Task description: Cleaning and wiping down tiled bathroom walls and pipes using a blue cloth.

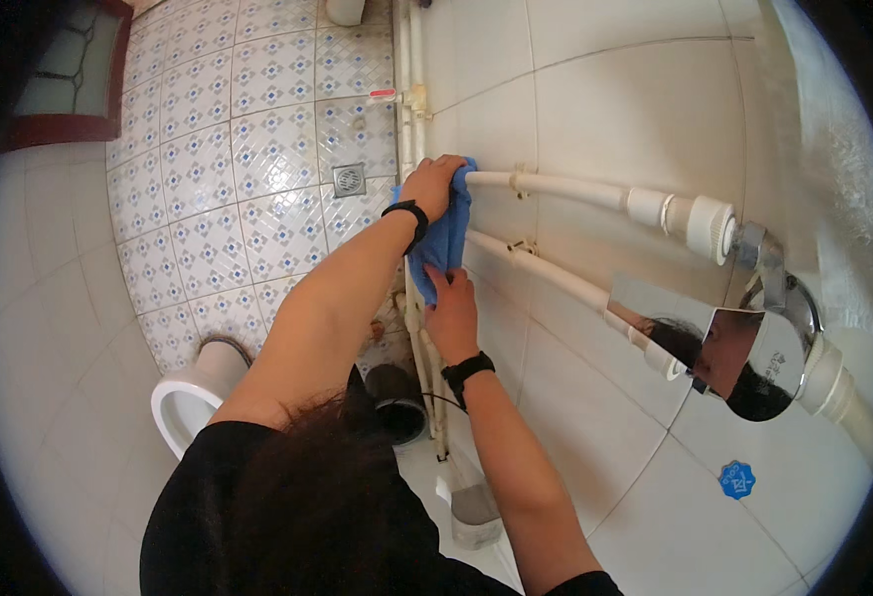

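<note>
A blue cloth (447, 231) is draped over the white plastic pipes where they meet at the tiled wall. My left hand (432, 186) grips the cloth's upper part, with the fingers curled over it beside the upper pipe (570, 188). Lower down, my right hand (453, 309) holds the cloth's bottom end between thumb and fingers. Each wrist wears a black band. The lower pipe (555, 270) comes out from behind the cloth and runs to the right. Part of the pipework under the cloth is hidden.
A red-handled valve (382, 93) sits on the pipes above. Chrome shower fittings (764, 261) are at right. A floor drain (348, 180), a white toilet (183, 410), a black bin (399, 417) and a clear container (475, 518) stand around the floor. A blue round sticker (736, 480) is on the wall.
</note>
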Action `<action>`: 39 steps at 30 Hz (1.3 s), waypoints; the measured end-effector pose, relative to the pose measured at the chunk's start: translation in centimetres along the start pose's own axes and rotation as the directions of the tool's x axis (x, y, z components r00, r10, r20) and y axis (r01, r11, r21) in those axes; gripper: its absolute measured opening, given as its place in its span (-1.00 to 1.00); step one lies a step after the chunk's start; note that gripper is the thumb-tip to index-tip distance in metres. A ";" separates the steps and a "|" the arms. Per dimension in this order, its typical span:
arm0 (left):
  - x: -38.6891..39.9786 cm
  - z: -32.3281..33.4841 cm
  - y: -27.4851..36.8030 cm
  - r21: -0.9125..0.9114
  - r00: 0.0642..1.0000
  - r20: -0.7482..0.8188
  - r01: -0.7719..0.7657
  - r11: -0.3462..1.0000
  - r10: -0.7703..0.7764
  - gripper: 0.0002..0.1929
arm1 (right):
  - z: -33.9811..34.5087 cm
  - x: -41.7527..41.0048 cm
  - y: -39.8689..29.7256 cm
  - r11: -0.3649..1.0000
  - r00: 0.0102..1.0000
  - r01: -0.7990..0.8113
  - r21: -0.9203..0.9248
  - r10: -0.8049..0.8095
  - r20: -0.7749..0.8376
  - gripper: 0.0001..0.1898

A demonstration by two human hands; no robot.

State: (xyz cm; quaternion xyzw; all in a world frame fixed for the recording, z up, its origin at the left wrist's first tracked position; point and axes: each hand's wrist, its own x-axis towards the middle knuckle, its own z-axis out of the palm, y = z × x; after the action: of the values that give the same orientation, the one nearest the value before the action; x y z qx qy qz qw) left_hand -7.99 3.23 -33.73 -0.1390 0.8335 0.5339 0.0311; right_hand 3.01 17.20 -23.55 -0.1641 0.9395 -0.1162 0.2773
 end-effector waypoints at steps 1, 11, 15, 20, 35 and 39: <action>-0.1 -0.1 -0.3 0.002 0.999 -0.008 -0.035 0.999 0.035 -0.49 | 0.1 0.1 0.3 1.000 1.000 0.027 -0.013 -0.027 -0.015 -0.38; -15.1 -0.5 -7.6 0.257 0.897 0.262 0.292 0.921 -0.357 -0.58 | 0.3 -5.6 -0.4 0.990 0.981 0.027 0.138 -0.053 0.187 -0.57; -19.6 -2.0 -6.4 0.070 0.980 0.069 0.183 0.981 -0.188 -0.60 | -0.7 -10.7 -1.7 0.974 0.987 0.073 0.214 -0.102 0.128 -0.54; -18.8 -3.7 3.8 -0.321 0.988 -0.127 0.038 0.946 -0.083 -0.62 | -7.1 -15.9 -3.6 0.968 0.994 0.107 0.225 -0.102 -0.035 -0.45; -27.3 12.5 16.7 -0.528 0.995 0.070 -0.026 0.849 0.074 -0.24 | -10.3 -28.8 -0.4 0.988 0.985 -0.080 0.130 0.098 -0.139 -0.48; -30.8 13.8 16.4 -0.541 0.982 0.176 0.041 0.840 0.066 -0.26 | -9.4 -30.7 0.9 0.995 0.995 -0.041 0.095 0.049 -0.090 -0.49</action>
State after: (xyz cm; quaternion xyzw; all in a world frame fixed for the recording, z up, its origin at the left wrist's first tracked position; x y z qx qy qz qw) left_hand 15.91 28.19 -19.06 -0.0856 0.6425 0.7587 0.0654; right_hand 21.88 30.62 -1.32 -0.1241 0.9484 -0.1609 0.2434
